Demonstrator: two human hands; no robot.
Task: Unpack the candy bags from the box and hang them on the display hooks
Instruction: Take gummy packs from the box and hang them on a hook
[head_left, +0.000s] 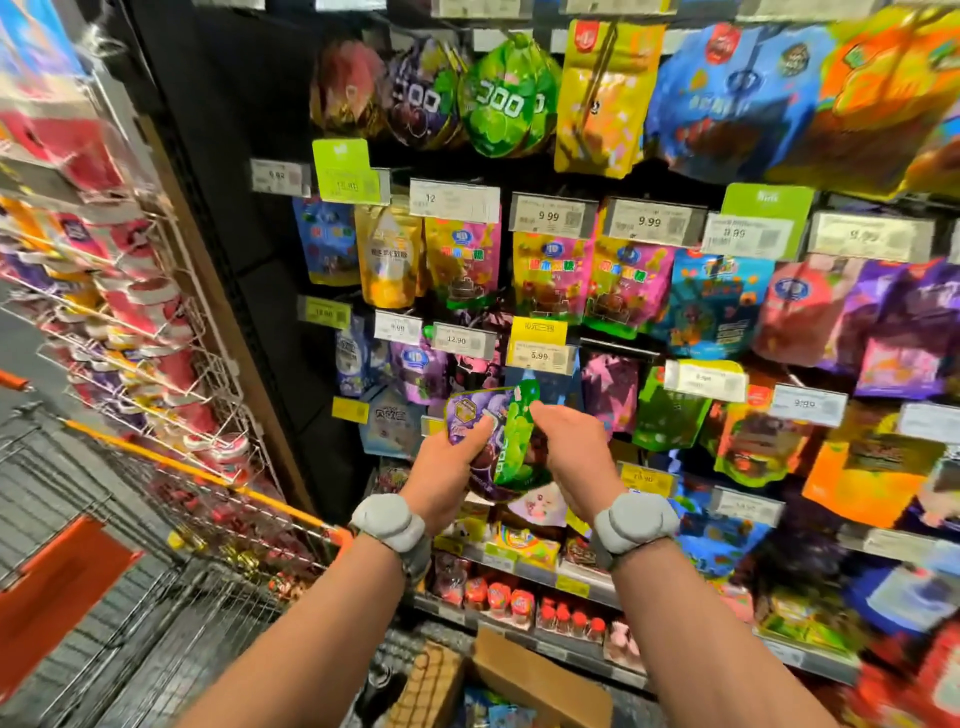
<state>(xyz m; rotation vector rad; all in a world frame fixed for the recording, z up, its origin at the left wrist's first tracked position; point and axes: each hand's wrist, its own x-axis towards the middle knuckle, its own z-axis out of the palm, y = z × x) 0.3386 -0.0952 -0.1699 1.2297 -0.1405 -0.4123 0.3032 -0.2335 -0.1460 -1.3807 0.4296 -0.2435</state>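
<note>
My left hand (451, 467) grips a purple candy bag (470, 415) by its lower left side, thumb across the front. My right hand (574, 457) holds a green candy bag (514, 447) that overlaps the purple one. Both bags are raised in front of the hanging display, below a yellow 5.99 price tag (540, 343). Matching purple (421, 93) and green (506, 98) bags hang on the top row of hooks. The open cardboard box (535, 680) lies on the floor below, between my forearms, with more bags inside.
Rows of hanging candy bags with price tags fill the wall ahead and to the right. A shelf of small red bottles (566, 618) runs low down. An orange-railed wire shopping cart (171, 519) stands at left, beside a wire rack of red packs (130, 312).
</note>
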